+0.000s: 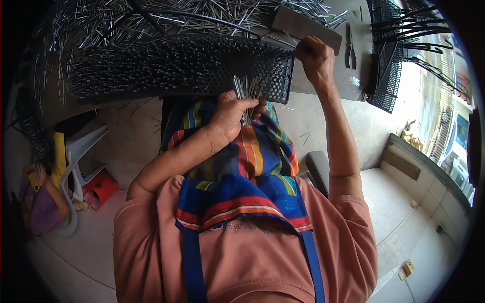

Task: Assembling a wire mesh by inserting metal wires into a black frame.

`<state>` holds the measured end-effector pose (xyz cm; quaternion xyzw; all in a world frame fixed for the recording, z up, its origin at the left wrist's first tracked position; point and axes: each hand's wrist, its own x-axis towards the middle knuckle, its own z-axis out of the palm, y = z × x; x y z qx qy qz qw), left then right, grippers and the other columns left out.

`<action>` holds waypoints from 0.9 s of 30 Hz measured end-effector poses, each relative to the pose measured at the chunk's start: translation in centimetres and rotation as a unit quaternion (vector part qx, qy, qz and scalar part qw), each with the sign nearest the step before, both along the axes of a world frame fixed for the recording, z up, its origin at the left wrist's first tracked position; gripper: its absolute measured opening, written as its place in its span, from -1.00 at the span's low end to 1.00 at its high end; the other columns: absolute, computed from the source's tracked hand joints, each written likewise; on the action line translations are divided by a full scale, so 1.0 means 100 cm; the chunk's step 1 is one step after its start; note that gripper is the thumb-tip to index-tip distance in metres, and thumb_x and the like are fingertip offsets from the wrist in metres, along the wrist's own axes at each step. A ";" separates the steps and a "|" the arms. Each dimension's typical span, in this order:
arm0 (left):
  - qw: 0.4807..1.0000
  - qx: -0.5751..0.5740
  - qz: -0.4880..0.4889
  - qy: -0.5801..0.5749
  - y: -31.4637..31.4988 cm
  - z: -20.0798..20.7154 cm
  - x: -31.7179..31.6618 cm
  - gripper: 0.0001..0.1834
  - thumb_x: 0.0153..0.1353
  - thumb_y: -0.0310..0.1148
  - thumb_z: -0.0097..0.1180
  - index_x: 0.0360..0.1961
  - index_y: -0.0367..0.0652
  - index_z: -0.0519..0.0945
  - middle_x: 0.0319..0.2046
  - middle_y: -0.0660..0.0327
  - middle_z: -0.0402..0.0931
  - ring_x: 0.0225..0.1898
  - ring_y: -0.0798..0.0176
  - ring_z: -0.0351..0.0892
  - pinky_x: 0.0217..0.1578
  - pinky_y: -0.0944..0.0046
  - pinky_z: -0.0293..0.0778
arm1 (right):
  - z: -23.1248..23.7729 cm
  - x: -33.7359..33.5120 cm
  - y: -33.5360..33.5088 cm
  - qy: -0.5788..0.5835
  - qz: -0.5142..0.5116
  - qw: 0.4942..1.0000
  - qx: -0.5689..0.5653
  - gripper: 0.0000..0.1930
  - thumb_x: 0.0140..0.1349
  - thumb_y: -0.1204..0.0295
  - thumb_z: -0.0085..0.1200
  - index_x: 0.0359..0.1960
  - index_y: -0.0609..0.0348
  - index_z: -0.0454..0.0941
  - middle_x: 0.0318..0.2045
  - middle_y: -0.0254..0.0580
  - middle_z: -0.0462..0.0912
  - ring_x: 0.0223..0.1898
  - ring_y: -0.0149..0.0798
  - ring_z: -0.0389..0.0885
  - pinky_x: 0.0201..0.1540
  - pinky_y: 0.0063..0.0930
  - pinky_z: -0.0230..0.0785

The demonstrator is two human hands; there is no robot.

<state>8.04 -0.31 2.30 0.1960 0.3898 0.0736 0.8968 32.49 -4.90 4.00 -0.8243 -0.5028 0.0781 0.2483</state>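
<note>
A long black perforated metal panel (pixel 166 68) lies across my front, many of its holes filled with upright thin metal pins. Toward its right end the holes (pixel 278 83) show bare. Below its near edge my left hand (pixel 236 108) is closed around a fanned bundle of thin silvery metal pins (pixel 241 88). Just past the panel's far right corner, my right hand (pixel 316 54) is raised with fingers pinched together. Thin rod-like lines run beside its fingertips, but whether it grips one I cannot make out.
Loose metal pins (pixel 212 15) heap behind the panel. A flat brownish block (pixel 307 29) and pliers (pixel 350 48) lie at far right, near another black mesh panel (pixel 386 76). At left, a person (pixel 48 197) in purple holds something yellow near a white chair (pixel 70 177) and red box (pixel 101 189).
</note>
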 end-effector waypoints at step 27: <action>1.000 0.016 0.003 0.017 -0.017 -0.002 0.001 -0.80 0.13 -0.63 0.09 -0.19 -0.29 0.58 -0.37 0.08 0.65 -0.42 0.20 0.67 -0.45 0.26 0.60 | -0.003 -0.015 -0.021 0.103 -0.067 0.981 0.147 -0.90 -0.05 0.49 0.32 -0.47 0.18 0.66 -0.52 -0.17 0.63 -0.52 -0.23 0.61 -0.45 -0.45 0.39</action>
